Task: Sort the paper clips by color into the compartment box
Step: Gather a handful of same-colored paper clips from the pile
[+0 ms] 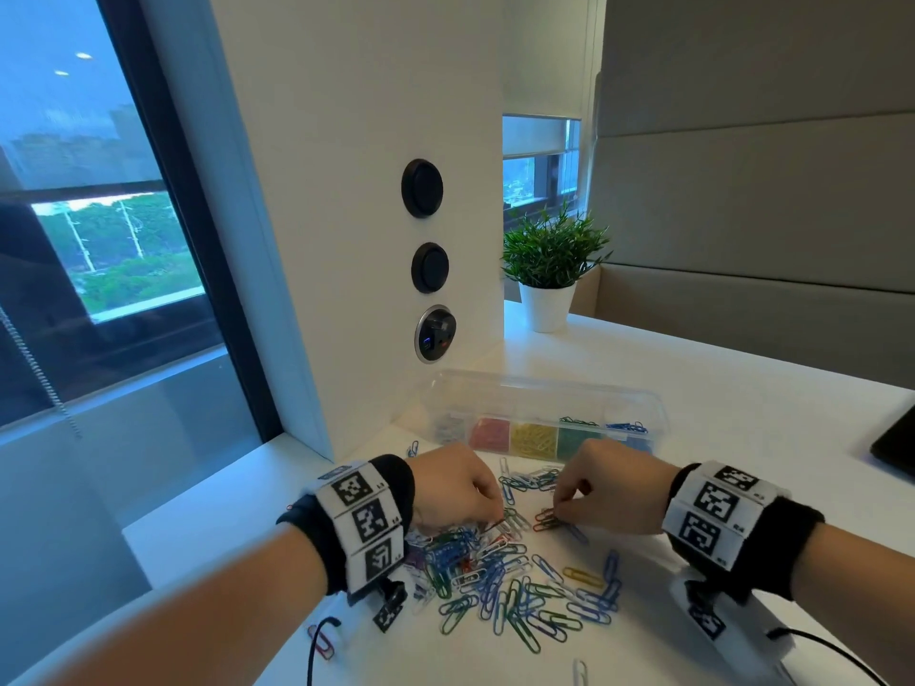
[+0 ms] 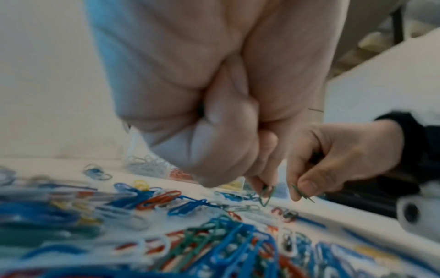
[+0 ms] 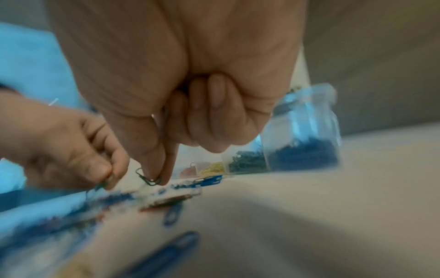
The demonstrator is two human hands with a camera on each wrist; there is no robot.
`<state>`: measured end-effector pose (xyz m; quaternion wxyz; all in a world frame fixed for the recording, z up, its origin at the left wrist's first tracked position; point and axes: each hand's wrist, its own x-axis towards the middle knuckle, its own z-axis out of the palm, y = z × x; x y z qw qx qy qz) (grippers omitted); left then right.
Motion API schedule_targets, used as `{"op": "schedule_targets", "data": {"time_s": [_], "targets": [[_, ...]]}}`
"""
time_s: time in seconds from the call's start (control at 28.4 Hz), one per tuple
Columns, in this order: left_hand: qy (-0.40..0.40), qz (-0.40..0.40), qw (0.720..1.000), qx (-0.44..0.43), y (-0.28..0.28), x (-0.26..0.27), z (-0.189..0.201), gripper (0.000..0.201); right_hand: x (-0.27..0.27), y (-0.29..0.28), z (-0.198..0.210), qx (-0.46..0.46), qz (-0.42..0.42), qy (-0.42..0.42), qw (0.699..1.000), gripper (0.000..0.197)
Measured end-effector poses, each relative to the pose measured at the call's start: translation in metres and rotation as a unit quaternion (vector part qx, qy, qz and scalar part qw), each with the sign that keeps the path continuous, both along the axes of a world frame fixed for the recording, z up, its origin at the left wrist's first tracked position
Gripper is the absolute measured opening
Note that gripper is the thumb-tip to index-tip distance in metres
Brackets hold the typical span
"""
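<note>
A mixed pile of paper clips (image 1: 500, 581) in blue, green, red, white and yellow lies on the white table. Behind it stands the clear compartment box (image 1: 634, 403), its cells holding white, red, yellow, green and blue clips. Both hands hover over the far part of the pile. My left hand (image 1: 495, 512) pinches a green clip (image 2: 266, 193) between thumb and forefinger, lifted just off the pile. My right hand (image 1: 557, 509) pinches another green clip (image 3: 148, 178) a short way to the right. Their other fingers are curled into the palms.
A potted plant (image 1: 547, 269) stands at the back. A white column with round sockets (image 1: 431, 334) rises just left of the box. A dark flat device (image 1: 896, 448) lies at the right edge. A stray red clip (image 1: 322, 641) lies near a black cable at front left.
</note>
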<state>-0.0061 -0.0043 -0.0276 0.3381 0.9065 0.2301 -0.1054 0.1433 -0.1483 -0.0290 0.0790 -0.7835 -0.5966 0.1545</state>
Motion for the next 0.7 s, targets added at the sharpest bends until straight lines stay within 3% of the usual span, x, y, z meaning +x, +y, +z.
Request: {"op": "schedule_targets", "data": {"time_s": [0.07,0.14,0.28,0.46,0.53,0.6,0.7], "targets": [[-0.014,0.07,0.993,-0.099,0.001,-0.005,0.002,0.013,0.006,-0.004,0.0,0.02,-0.04,0.109,0.993,0.013],[-0.025,0.114,0.98,-0.163,0.0,-0.009,0.003,0.01,0.008,-0.01,-0.001,0.016,-0.101,0.247,0.964,0.015],[-0.043,0.152,0.958,-0.239,0.0,-0.017,0.004,0.012,0.004,-0.018,-0.006,0.026,-0.184,0.509,0.84,0.021],[-0.085,0.18,0.903,-0.381,0.002,-0.033,0.002,0.023,-0.007,-0.025,-0.002,0.02,-0.167,0.712,0.681,0.008],[-0.094,0.184,0.872,-0.444,0.003,-0.04,0.002,0.027,-0.011,-0.025,0.0,0.032,-0.174,0.749,0.638,0.009],[-0.114,0.189,0.841,-0.494,0.003,-0.047,0.003,0.026,-0.017,-0.024,0.002,0.034,-0.189,0.742,0.642,0.013],[-0.154,0.2,0.81,-0.53,0.003,-0.059,0.006,0.022,-0.027,-0.022,0.001,0.012,-0.196,0.674,0.712,0.016]]}}
